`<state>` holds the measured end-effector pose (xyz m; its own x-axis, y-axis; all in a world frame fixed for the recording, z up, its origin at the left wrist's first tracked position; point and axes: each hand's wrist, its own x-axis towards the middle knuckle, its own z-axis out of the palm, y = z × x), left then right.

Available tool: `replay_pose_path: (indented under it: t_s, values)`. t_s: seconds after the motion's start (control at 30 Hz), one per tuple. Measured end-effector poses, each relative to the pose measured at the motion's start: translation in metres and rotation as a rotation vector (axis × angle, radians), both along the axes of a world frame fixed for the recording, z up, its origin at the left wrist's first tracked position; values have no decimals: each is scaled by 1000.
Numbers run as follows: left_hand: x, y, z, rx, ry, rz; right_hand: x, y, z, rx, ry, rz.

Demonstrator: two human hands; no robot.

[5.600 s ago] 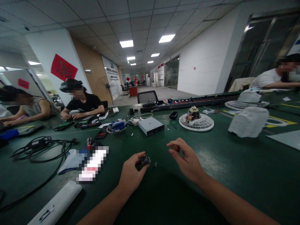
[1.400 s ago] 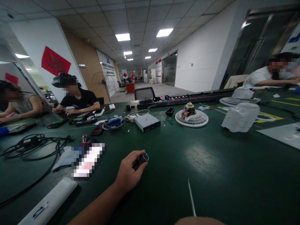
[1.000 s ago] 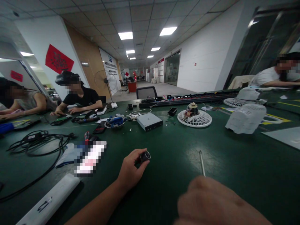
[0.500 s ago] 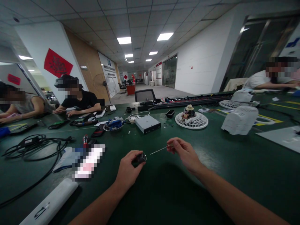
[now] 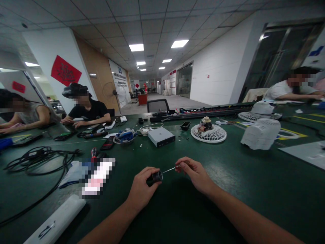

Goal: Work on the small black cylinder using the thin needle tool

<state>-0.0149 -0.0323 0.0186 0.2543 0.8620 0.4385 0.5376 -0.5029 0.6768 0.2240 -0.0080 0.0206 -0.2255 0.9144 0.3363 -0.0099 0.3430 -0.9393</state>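
Note:
My left hand [image 5: 140,186] is closed around a small dark cylinder [image 5: 157,176] with a shiny rim, its open-looking end facing right. In my right hand [image 5: 195,173] is a thin screwdriver [image 5: 168,170], its slim metal shaft pointing left; the fingers hide most of its handle. The shaft's tip is at the cylinder's rim, but I cannot tell whether it touches or goes inside. Both hands are just above the green table [image 5: 182,217].
Beyond my hands lie a grey disc drive [image 5: 160,136] and a white fan grille with a motor [image 5: 208,132]. A white housing [image 5: 261,134] stands to the right. Leftward are black cables [image 5: 38,157], a red-handled tool [image 5: 93,154] and a long white case [image 5: 54,220]. Several people sit around the table.
The screwdriver in my right hand has moved left and slightly down, bringing its tip to the cylinder. My left hand has shifted a little right and down, and the view has tilted slightly.

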Motion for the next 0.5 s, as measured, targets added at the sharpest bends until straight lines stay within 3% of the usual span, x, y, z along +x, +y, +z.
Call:
replay_pose_path:
  t_s: [0.5]
  values:
    - [-2, 2, -2, -49, 74, 43, -1, -1, 2, -54, -63, 45]
